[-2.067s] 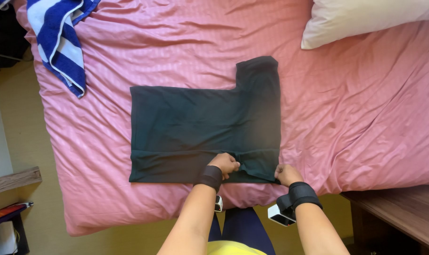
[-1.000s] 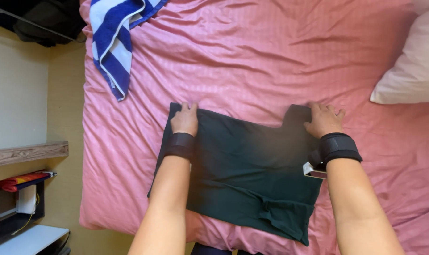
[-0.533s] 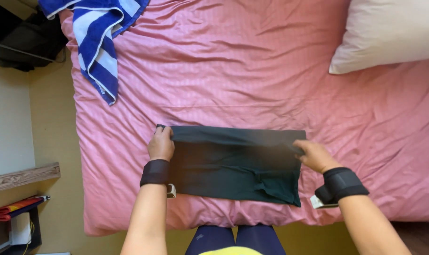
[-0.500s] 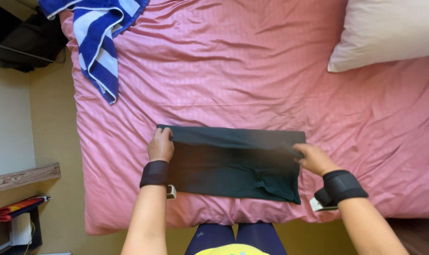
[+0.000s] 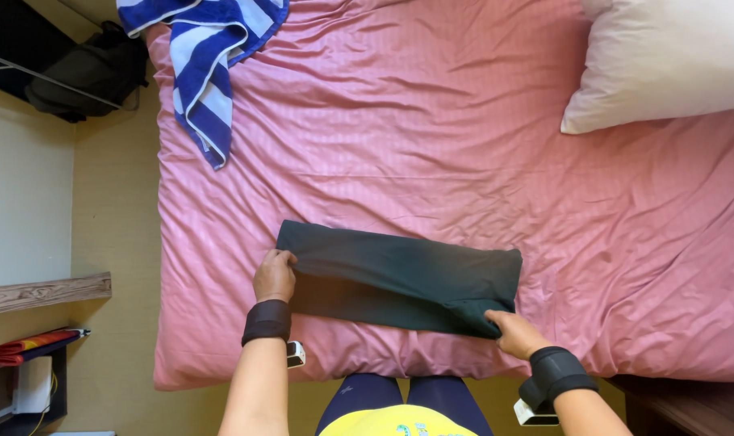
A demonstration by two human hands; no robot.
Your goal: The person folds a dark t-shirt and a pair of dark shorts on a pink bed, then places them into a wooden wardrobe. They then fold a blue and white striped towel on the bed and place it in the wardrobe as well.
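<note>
Now folding dark green garment [image 5: 399, 278], lying on pink bedsheet [image 5: 399, 145] near foot edge. My left hand [image 5: 275, 275] pinches garment's left end; right hand [image 5: 515, 333] grips right corner. I judge: align edges, smooth flat. Striped towel [image 5: 209, 56], white pillow [image 5: 665, 64] beyond garment; wooden shelf [image 5: 44, 292] left.

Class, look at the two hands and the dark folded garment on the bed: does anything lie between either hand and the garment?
Nothing visible does. The left hand grips the dark garment at its left end, and the right hand touches its lower right corner.
</note>
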